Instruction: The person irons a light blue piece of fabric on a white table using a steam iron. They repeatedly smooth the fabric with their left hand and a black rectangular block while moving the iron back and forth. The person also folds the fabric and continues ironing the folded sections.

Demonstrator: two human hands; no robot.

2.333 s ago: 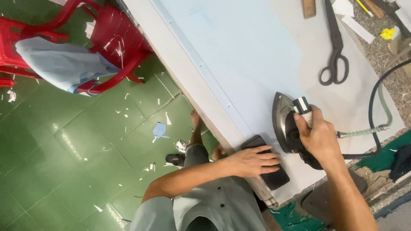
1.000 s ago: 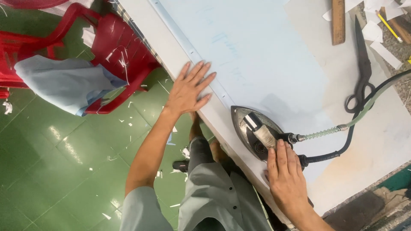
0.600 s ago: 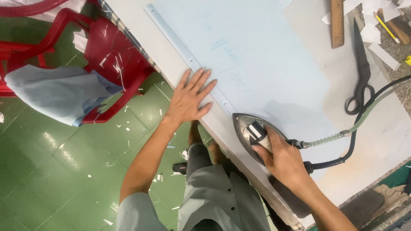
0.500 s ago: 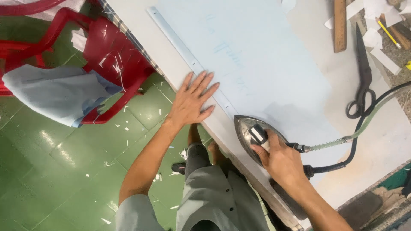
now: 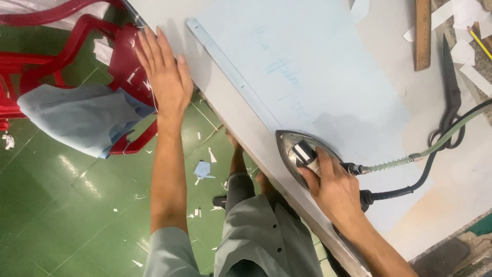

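My right hand (image 5: 332,187) grips the handle of a metal steam iron (image 5: 299,153) that rests on a pale blue fabric sheet (image 5: 307,77) spread over the table. The iron's nose points along the folded hem strip (image 5: 230,77) near the table's edge. A black cord and a braided hose (image 5: 410,159) run from the iron's rear to the right. My left hand (image 5: 165,72) is flat with fingers spread at the table's near edge, up and left of the iron, holding nothing.
Black tailor's scissors (image 5: 451,97), a wooden ruler (image 5: 422,32) and paper scraps lie at the table's right. A red plastic chair (image 5: 77,41) with blue cloth (image 5: 77,118) draped on it stands on the green floor, which is littered with scraps.
My left hand has slid from beside the iron up along the table edge toward the chair. The right hand, loose behind the iron a second ago, now grips its handle.
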